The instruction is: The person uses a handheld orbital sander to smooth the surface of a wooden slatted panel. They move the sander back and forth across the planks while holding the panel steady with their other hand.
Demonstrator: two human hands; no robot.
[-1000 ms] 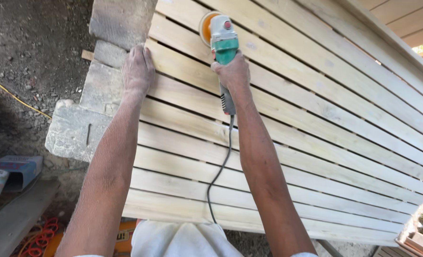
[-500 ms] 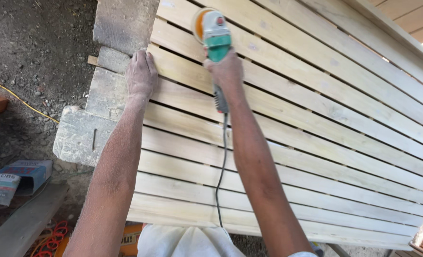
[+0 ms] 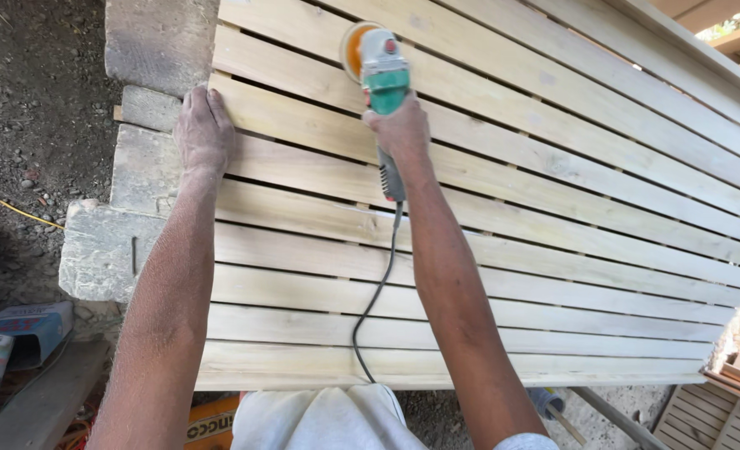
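Note:
A panel of pale wooden slats lies flat in front of me. My right hand is closed around a green and grey angle grinder whose orange sanding disc rests on a slat near the panel's far left. Its black cord trails back toward my body. My left hand lies flat, palm down, on the left ends of the slats, beside the grinder.
Rough stone blocks support the panel's left end. Dark gravel ground with a yellow cable lies to the left. A paper bag and a plank sit at lower left; wooden pieces at lower right.
The view has shifted slightly. The grinder has slid a little to the left along the slat. My left hand stays pressed on the slat ends.

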